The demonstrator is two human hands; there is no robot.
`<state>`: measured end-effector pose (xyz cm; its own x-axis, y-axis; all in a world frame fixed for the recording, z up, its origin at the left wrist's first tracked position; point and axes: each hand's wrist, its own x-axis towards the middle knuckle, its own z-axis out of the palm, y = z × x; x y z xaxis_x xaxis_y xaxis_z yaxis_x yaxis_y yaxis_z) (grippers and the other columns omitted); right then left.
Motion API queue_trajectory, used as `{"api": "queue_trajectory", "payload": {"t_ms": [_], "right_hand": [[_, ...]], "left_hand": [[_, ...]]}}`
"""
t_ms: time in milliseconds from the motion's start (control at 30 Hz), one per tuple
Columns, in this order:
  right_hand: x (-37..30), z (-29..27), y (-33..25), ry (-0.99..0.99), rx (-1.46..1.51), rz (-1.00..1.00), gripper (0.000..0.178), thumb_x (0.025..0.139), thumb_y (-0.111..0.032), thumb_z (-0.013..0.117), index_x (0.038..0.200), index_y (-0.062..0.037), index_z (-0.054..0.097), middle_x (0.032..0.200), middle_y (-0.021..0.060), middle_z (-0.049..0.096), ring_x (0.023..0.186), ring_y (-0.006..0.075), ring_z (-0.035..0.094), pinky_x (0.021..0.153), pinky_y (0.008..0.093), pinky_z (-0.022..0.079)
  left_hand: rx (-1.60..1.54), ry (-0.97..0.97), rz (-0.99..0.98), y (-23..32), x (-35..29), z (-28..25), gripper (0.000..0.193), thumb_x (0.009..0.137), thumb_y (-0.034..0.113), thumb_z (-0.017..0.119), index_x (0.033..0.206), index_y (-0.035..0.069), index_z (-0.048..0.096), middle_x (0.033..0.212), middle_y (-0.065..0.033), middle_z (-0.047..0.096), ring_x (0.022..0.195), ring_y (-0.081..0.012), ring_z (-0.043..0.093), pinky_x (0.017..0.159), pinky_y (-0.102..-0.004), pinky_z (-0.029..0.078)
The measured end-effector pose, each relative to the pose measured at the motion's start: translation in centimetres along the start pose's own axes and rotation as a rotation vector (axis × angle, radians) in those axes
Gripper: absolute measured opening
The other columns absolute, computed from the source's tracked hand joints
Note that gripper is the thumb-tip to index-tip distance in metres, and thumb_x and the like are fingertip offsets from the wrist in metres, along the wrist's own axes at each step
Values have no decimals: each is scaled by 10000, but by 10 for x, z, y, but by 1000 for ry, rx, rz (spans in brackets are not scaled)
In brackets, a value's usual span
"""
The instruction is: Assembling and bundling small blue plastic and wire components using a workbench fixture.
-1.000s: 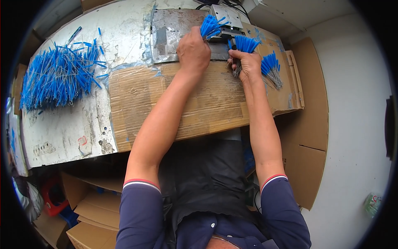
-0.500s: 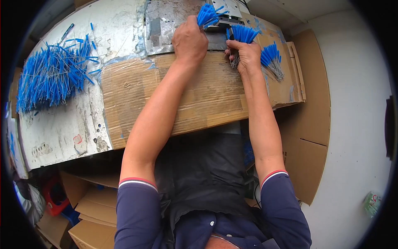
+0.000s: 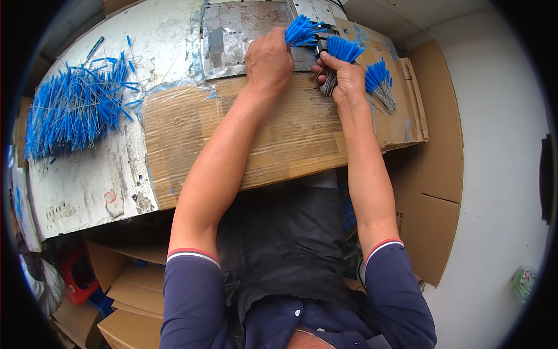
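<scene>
Left hand [image 3: 268, 58]: yours, closed in a fist around a bundle of blue-tipped wires [image 3: 302, 30], whose blue ends fan out past your thumb side. The hand rests at the far edge of the cardboard sheet [image 3: 279, 131], where it meets the grey metal plate [image 3: 232, 35].

Right hand [image 3: 344, 80]: yours, curled around a second bundle of blue-tipped wires [image 3: 343, 49]. The blue ends stick up above your fingers; the bare grey ends show below your palm against the cardboard. This bundle sits just beside the one in your left hand, the two blue heads near each other by a small metal fixture [image 3: 311, 9] at the far edge of the surface.

Third bundle [image 3: 381, 84]: lies loose on the cardboard just to the right of your right hand, blue ends pointing away from you, bare ends fanned toward you.

Large loose pile of blue wires [image 3: 72, 110]: spread on the worn white surface [image 3: 93, 186] at your far left, well apart from both hands.

Cardboard boxes [image 3: 128, 291]: on the floor under the surface, lower left. More flat cardboard panels [image 3: 433, 174] stand to your right.
</scene>
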<state>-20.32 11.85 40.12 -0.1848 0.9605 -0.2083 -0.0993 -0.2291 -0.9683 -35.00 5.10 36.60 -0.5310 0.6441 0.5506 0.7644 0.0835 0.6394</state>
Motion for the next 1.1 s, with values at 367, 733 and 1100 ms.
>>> {"api": "queue_trajectory", "payload": {"t_ms": [367, 733, 1100], "right_hand": [[-11, -20, 1, -121, 38, -35, 124, 814, -3, 787, 879, -8, 682, 750, 76, 670, 590, 166, 621, 431, 244, 404], [-22, -22, 1, -116, 67, -60, 99, 797, 1, 764, 861, 4, 689, 707, 70, 653, 543, 131, 584, 406, 238, 376], [-18, -11, 0, -50, -86, -33, 120, 767, -11, 774, 850, -4, 687, 666, 25, 613, 470, 87, 500, 369, 219, 314]], "left_hand": [[-12, -123, 67, 1, 0, 0, 191, 839, 15, 588, 1029, 29, 594, 882, -189, 676, 870, -391, 655, 771, -496, 511], [30, -107, 177, 3, -2, 2, 129, 826, 1, 587, 951, 32, 598, 890, -174, 670, 884, -372, 655, 767, -484, 513], [-4, 19, -89, 1, 2, -2, 128, 872, 86, 640, 982, 44, 589, 878, -188, 693, 826, -420, 676, 716, -513, 512]]}}
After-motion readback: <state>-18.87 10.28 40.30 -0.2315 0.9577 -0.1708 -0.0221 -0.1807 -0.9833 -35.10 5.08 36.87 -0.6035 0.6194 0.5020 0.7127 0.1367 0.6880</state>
